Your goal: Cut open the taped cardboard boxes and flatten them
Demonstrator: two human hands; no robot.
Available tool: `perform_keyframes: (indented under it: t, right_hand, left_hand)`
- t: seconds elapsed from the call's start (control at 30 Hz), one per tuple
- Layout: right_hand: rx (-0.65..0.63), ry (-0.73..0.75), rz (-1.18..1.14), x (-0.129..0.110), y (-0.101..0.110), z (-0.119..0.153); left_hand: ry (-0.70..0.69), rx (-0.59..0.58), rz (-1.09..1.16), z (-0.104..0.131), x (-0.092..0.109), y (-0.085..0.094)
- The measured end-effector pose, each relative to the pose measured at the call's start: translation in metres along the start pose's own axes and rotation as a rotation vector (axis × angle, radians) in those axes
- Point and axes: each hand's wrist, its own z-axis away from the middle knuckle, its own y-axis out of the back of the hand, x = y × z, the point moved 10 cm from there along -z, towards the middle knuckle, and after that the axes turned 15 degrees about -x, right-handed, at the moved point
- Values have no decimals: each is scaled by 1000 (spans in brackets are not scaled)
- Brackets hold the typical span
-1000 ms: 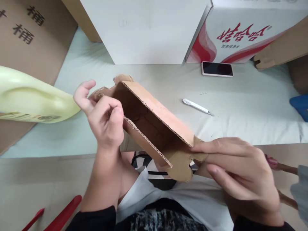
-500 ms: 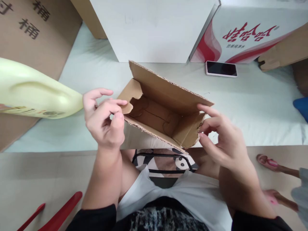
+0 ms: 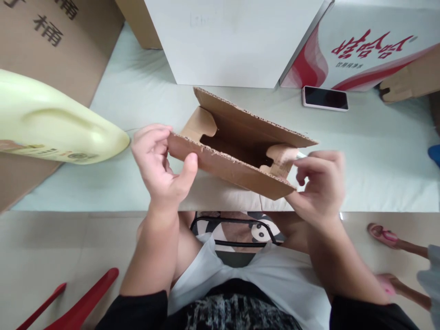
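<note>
Here, the small open-topped box of brown corrugated cardboard (image 3: 233, 167) is tilted between both hands, over the middle of the front edge of the surface covered in pale green cloth (image 3: 385, 156). The left hand (image 3: 160, 167) grips its near flap at the left end, thumb flat against the outer face, fingers around the corner. The right hand (image 3: 319, 185) is at the right end, its thumb by the near flap's corner; its fingers are curled and blurred, so I cannot tell whether they pinch anything. A white sliver (image 3: 300, 156) shows between box and fingers, too covered to identify. The near flap hides most of the dark interior. Toward the back edge, a plain white box (image 3: 227, 46) and a white-and-red printed carton (image 3: 357, 50) run out of view at the top; a dark-screened phone (image 3: 325, 98) lies before the carton. At the left, a pale yellow plastic bottle (image 3: 62, 123) is cut off.
</note>
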Motion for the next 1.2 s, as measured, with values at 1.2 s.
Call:
perform_keyframes:
  t: [1.2]
  right_hand:
    - [-302, -299, -957, 66, -85, 10]
  left_hand:
    - [69, -98, -211, -12, -33, 16]
